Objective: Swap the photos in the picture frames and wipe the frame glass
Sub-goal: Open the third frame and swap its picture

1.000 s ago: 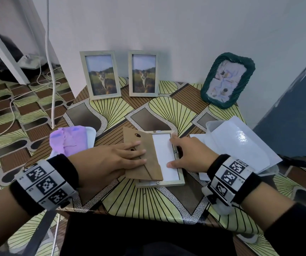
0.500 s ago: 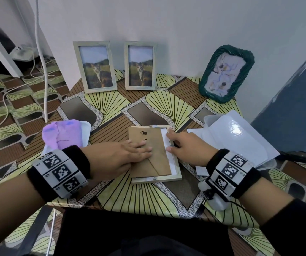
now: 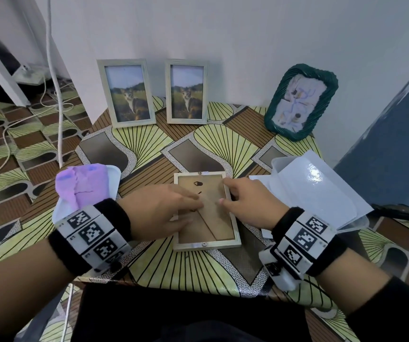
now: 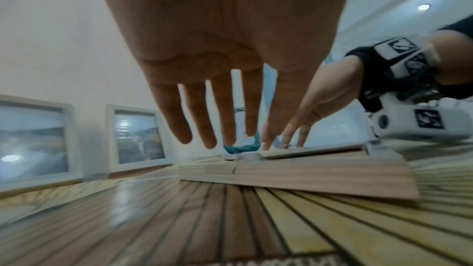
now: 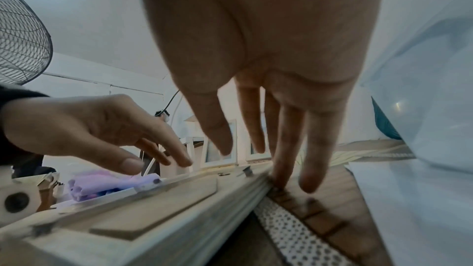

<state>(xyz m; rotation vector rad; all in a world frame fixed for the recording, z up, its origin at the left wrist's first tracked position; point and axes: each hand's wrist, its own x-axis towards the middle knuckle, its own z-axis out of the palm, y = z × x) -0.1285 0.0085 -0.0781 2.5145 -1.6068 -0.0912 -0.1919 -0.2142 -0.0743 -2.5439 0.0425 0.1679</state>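
Note:
A pale wooden picture frame (image 3: 207, 245) lies face down mid-table, with its brown backing board (image 3: 213, 218) seated inside it. My left hand (image 3: 166, 208) reaches in from the left, fingers straight, their tips on the board. My right hand (image 3: 245, 201) is at the frame's right edge, its straight fingers (image 5: 280, 169) touching the frame's side rail (image 5: 230, 205). Two upright frames with cat photos (image 3: 128, 93) (image 3: 187, 91) and a green frame (image 3: 300, 102) lean on the wall. A purple cloth (image 3: 82, 186) lies on a white tray (image 3: 113, 174) at left.
A clear plastic box (image 3: 351, 220) with white sheets (image 3: 316, 191) lies right of the frame, close to my right hand. White cables (image 3: 55, 95) hang and trail on the floor at left. The table's front edge (image 3: 173, 283) is near my body. A fan (image 5: 20, 37) stands off left.
The backing board was askew over the frame's left side. It slid right under my left hand and now sits squarely inside the frame, covering the white sheet that showed before.

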